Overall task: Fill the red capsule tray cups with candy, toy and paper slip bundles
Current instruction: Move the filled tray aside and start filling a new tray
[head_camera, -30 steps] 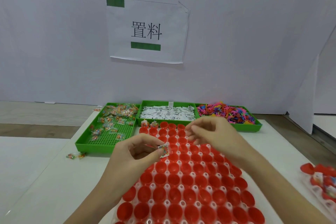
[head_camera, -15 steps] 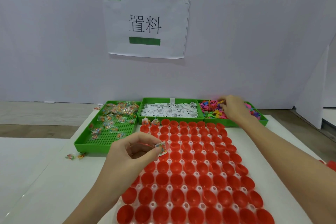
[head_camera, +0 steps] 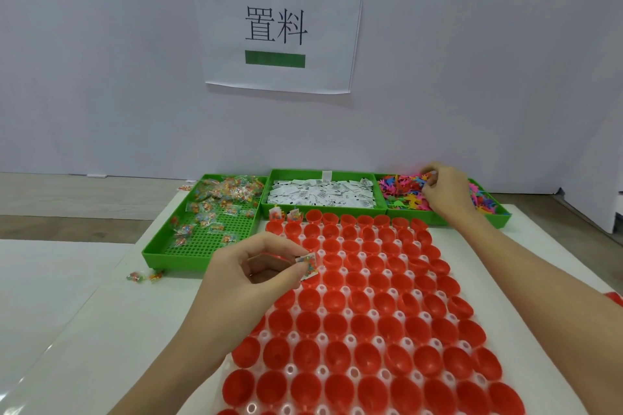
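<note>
A red capsule tray point(head_camera: 371, 310) with many open red cups lies on the white table in front of me. Two cups at its far left corner hold bundles point(head_camera: 285, 213). My left hand point(head_camera: 249, 274) hovers over the tray's left side and pinches a small candy packet with a paper slip point(head_camera: 307, 264). My right hand point(head_camera: 445, 190) reaches into the green bin of colourful plastic toys point(head_camera: 404, 192) at the far right, fingers curled and pinching among the toys. The middle green bin holds white paper slips point(head_camera: 322, 194); the left green bin holds candy packets point(head_camera: 215, 202).
Two loose candy packets point(head_camera: 145, 276) lie on the table in front of the left bin. A white wall with a paper sign point(head_camera: 279, 27) stands right behind the bins. A white panel point(head_camera: 593, 199) stands at the far right.
My right hand left the tray's top and reached back right into the toy bin, where it now pinches among the toys. My left hand kept the packet almost still.
</note>
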Motion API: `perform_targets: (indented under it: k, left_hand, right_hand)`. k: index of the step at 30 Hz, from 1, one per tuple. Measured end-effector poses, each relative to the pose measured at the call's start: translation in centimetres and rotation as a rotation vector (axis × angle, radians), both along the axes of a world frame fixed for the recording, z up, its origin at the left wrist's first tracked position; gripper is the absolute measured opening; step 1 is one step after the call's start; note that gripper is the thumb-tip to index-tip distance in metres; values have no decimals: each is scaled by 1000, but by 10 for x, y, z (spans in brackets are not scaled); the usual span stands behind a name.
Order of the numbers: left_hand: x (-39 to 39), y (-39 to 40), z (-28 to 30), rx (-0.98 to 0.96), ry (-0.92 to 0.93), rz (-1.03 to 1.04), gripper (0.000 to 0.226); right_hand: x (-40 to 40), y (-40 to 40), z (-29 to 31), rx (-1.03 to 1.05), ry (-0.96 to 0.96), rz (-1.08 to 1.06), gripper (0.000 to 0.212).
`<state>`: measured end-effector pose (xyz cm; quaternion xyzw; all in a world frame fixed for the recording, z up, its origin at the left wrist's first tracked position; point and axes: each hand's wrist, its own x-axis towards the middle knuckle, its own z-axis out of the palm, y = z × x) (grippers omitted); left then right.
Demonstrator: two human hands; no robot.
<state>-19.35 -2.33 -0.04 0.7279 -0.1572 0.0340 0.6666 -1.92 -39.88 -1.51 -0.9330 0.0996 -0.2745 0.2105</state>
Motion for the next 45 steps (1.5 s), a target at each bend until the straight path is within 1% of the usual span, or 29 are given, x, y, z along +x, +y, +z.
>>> perform_targets:
  k: [2,3,7,10,12,13,15,17,19,22,24,26,28,31,33,37,39,42,45]
  left_hand:
    - [0,1,1,3,-1,3,10]
    - [0,1,1,5,-2,3,10]
    - [0,2,2,11,-21,9,12]
    - [-1,2,3,23,-44,8,15]
    - [-1,2,3,30,-47,0,16]
    - [-1,3,3,30,-48,-2,16]
    - [0,4,3,24,-42,-10,16]
    - [0,4,3,14,-43,-20,16]
    - [1,5,2,13,-53,-26,16]
    - [1,5,1,15,-68,-22,16]
    - [2,3,0,17,-77,-19,18]
    - [2,2,-1,27,-91,-21,19]
    - [3,2,-2,55,-111,-24,19]
    - [5,4,-5,81,-128,-19,19]
    - [6,4,-7,95,-133,-22,17]
    - [9,3,-10,118,-167,14,14]
    - [10,3,-10,119,-184,20,14]
    - [8,2,-9,121,-221,27,14]
    - [11,-1,-6,110,-232,53,17]
  right_hand:
    - [-4,-1,-1,56,14,1,36]
    - [-7,-1,-2,78,25,-6,34]
    - [-17,-2,-6,131,7,-12,19]
    - [-27,-1,-7,146,-13,-14,14]
    - [-35,1,-4,193,-28,-18,12]
    - [-40,5,-2,243,-46,-12,10]
    - [-53,18,7,426,-61,49,7]
    - [-72,40,19,639,-28,184,7]
    - [-97,66,31,749,27,340,10]
    - [-137,108,41,756,115,534,12]
    - [-159,134,39,739,155,614,9]
    - [-174,156,33,667,171,664,6]
    - [-183,169,28,623,165,687,3]
    - [-187,173,25,616,139,682,2]
    - [-188,173,24,624,162,706,1]
    - [-186,172,26,650,213,773,10]
    - [-183,171,28,601,223,801,9]
    - [-176,172,30,544,202,773,17]
    - [-162,171,35,480,226,773,12]
